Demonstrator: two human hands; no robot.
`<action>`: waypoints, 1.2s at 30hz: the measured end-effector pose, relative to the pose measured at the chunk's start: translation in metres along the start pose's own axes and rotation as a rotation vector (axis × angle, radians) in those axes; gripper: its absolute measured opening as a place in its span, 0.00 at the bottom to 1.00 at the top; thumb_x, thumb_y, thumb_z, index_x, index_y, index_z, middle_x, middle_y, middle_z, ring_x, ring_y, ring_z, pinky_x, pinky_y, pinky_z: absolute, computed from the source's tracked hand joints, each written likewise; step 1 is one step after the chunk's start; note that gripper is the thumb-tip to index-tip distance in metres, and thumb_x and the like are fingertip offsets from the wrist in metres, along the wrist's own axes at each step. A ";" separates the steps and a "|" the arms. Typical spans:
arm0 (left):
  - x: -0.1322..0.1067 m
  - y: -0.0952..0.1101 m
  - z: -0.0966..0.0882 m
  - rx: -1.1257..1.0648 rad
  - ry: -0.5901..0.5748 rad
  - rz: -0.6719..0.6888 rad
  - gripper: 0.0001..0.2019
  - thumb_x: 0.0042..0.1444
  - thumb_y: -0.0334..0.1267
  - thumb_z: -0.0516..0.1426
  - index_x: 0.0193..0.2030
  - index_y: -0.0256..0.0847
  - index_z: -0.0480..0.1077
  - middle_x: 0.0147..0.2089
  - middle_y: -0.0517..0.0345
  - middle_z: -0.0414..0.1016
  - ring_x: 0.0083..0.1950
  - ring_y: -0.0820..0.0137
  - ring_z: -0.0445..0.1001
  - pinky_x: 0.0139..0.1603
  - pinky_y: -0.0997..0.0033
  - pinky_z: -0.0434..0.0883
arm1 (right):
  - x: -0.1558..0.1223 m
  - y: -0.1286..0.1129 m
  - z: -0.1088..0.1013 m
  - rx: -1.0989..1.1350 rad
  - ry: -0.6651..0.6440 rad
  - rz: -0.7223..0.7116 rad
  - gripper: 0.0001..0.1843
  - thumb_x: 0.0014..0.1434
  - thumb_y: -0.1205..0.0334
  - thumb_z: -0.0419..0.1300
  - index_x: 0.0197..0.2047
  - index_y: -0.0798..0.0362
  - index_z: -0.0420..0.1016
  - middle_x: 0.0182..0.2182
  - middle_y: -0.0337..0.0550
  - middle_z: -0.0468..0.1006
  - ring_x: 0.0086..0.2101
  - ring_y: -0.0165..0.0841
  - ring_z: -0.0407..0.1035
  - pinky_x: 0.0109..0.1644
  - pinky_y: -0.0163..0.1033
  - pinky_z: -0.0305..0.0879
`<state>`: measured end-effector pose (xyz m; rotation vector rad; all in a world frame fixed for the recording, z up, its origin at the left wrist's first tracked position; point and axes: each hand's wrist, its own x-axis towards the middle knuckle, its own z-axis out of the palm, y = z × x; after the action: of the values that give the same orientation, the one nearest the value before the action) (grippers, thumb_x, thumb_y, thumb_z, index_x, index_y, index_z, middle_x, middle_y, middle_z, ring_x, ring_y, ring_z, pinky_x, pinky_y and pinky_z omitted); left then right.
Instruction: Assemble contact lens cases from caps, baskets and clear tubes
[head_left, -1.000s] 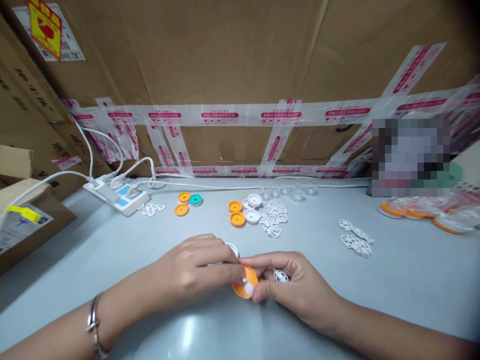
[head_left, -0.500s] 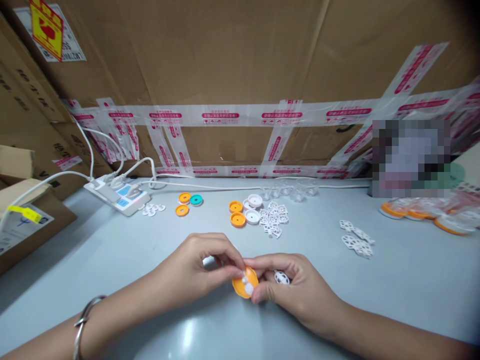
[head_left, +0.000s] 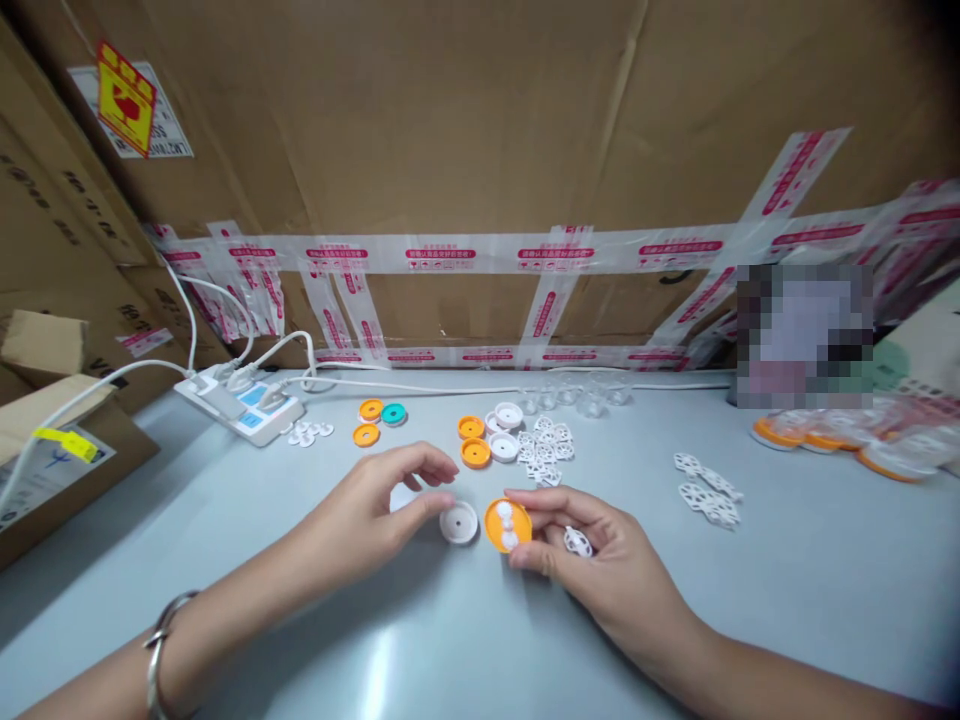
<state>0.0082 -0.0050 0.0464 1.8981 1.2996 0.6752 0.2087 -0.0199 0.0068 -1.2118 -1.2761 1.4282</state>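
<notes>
Between the thumb and fingers of my right hand (head_left: 600, 560) is an orange disc (head_left: 495, 527) with a raised rim, tilted towards me. A white double-lobed piece (head_left: 508, 524) sits across its face. The same hand also keeps a white openwork piece (head_left: 577, 542) against its palm and fingers. My left hand (head_left: 397, 500) is apart from the disc, thumb and fingers spread with nothing between them. Just right of its thumb, a white round cap (head_left: 458, 523) with a small centre hole lies on the table.
Orange caps (head_left: 475, 453), white caps (head_left: 504, 446) and white openwork pieces (head_left: 546, 448) lie beyond my hands. A teal cap (head_left: 394, 414) is further left, near a power strip (head_left: 244, 405). Clear domes (head_left: 592, 402) stand by the cardboard box (head_left: 465, 120). Orange-based pieces (head_left: 780, 432) lie at right.
My left hand has let go of the white piece on the orange disc and drawn back to the left. The white round cap on the table has come into sight.
</notes>
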 end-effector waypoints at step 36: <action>-0.001 -0.003 0.018 -0.574 -0.175 0.129 0.13 0.56 0.31 0.56 0.48 0.42 0.63 0.48 0.55 0.67 0.48 0.70 0.69 0.50 0.66 0.68 | 0.004 0.000 0.001 0.042 0.041 -0.133 0.15 0.35 0.63 0.69 0.26 0.51 0.67 0.25 0.35 0.75 0.27 0.28 0.66 0.34 0.35 0.63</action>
<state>0.0199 -0.0106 0.0336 1.5301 0.7693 0.8230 0.2071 -0.0166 0.0062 -1.1021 -1.2684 1.3210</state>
